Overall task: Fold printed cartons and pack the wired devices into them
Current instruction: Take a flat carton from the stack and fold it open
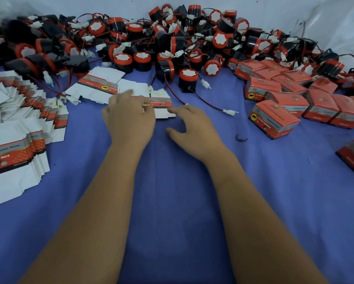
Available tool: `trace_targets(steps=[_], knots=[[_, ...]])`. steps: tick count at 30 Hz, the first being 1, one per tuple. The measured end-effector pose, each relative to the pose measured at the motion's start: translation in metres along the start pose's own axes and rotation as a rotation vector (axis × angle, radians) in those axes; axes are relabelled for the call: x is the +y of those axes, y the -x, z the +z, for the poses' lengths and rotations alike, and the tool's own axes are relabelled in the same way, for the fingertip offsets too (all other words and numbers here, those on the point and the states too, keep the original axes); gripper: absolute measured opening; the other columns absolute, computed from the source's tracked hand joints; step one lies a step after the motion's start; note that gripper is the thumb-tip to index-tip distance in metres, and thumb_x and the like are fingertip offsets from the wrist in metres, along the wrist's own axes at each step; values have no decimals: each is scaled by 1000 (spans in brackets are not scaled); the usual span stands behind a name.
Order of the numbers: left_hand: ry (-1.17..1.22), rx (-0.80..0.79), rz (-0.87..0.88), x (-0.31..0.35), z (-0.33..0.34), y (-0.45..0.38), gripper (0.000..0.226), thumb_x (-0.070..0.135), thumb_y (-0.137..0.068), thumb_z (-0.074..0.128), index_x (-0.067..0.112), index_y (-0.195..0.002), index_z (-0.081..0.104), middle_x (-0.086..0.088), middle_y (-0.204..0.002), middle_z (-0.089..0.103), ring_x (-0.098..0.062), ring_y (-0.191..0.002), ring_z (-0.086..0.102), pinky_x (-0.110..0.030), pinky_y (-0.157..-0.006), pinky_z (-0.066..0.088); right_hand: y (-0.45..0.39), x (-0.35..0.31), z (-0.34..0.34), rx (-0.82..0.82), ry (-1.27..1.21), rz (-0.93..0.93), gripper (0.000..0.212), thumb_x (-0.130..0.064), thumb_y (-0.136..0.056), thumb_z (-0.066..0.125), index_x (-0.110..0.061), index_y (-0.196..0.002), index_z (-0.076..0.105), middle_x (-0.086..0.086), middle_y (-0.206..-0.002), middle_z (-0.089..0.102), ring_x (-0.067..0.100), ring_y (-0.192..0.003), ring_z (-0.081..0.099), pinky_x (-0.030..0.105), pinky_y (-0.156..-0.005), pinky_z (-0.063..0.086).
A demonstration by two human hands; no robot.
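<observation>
Blue cloth covers the surface (172, 201), and both hands are out over its middle. Left hand (129, 115) lies on a flat printed carton (161, 103), fingers spread across it, not clenched. Right hand (192, 128) hovers just beside, loosely curled, holding nothing. Wired devices (172, 42) heap along the far edge, folded cartons (295, 99) crowd the right edge, flat blanks (18, 130) the left.

A blue cloth (172, 212) covers the whole work surface and shows soft creases near its middle. A pale wall (110, 5) rises behind its far edge, and clear plastic sheeting (336, 23) hangs at the far right corner. A small dark scrap (240, 138) lies on the cloth toward the right side.
</observation>
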State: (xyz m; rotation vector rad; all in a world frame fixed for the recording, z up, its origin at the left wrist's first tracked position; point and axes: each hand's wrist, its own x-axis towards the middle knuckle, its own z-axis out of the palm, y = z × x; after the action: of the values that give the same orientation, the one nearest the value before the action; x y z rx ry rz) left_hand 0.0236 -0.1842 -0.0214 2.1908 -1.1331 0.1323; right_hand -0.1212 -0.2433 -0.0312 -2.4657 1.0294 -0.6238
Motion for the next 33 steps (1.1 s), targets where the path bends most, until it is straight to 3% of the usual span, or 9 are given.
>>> trace_targets(steps=[5, 11, 15, 18, 23, 26, 29, 31, 33], knots=[[117, -89, -18, -9, 4, -3, 37, 19, -91, 56, 20, -125, 67, -9, -135, 55, -30, -124, 47, -37, -100, 41, -7, 1, 4, -38, 126, 46, 59, -48, -91, 59, -23, -142, 47, -2, -140, 45, 20, -133, 32, 32, -110, 26], [560, -5, -85, -9, 5, -9, 49, 15, -77, 77, 23, -124, 65, -1, -132, 53, -11, -114, 54, -3, -81, 39, -2, 2, -4, 61, -97, 118, 54, -34, -82, 74, -27, -133, 57, 0, -114, 54, 23, -113, 48, 37, -99, 43], [1001, 22, -269, -4, 1, -6, 49, -1, -83, 64, 26, -124, 64, 7, -133, 57, -6, -126, 50, -24, -103, 47, 1, -2, -5, 118, -92, 87, 34, -31, -89, 69, -27, -122, 66, -4, -94, 55, 21, -98, 53, 39, -87, 48], [1068, -58, -277, -1, -1, -6, 60, -4, -81, 59, 26, -134, 56, 0, -141, 53, -14, -128, 50, -39, -110, 44, 0, -3, -6, 170, -54, 77, 23, -30, -97, 59, -21, -114, 71, 1, -102, 60, 21, -103, 52, 37, -87, 46], [838, -234, -209, 8, 4, -6, 67, 18, -87, 66, 24, -149, 40, 7, -162, 9, -5, -136, 27, -9, -92, 30, -1, -2, -12, 424, -52, 122, 22, -23, -100, 53, -13, -103, 73, 5, -97, 67, 22, -93, 57, 40, -84, 46], [631, -291, -54, 16, 2, -6, 63, 20, -97, 57, 30, -153, 30, 5, -166, -6, -12, -152, -3, -32, -121, 12, 0, -2, -16, 537, -95, 106, 21, -20, -99, 55, -10, -100, 73, 5, -93, 68, 24, -88, 58, 45, -82, 46], [528, -315, 192, 16, 1, 4, 73, 23, -88, 58, 42, -151, 26, 3, -167, 3, -14, -153, -5, -43, -122, -2, 2, -7, -17, 601, -196, -2, 18, -17, -95, 59, -8, -91, 74, 4, -86, 69, 22, -83, 59, 45, -80, 47], [728, -278, 207, 15, 0, 11, 60, 14, -92, 55, 43, -143, 39, 9, -161, 26, -8, -148, 21, -35, -121, 22, 4, -12, -14, 612, -221, -72, 17, -17, -94, 59, -9, -88, 73, 2, -83, 69, 20, -82, 58, 43, -79, 46], [872, -154, 157, 15, -1, 13, 32, 16, -103, 43, 35, -125, 55, 26, -131, 53, 5, -118, 50, -22, -100, 43, 5, -19, -12, 620, -220, -157, 14, -18, -91, 63, -10, -91, 74, 1, -86, 70, 21, -84, 59, 42, -80, 47]])
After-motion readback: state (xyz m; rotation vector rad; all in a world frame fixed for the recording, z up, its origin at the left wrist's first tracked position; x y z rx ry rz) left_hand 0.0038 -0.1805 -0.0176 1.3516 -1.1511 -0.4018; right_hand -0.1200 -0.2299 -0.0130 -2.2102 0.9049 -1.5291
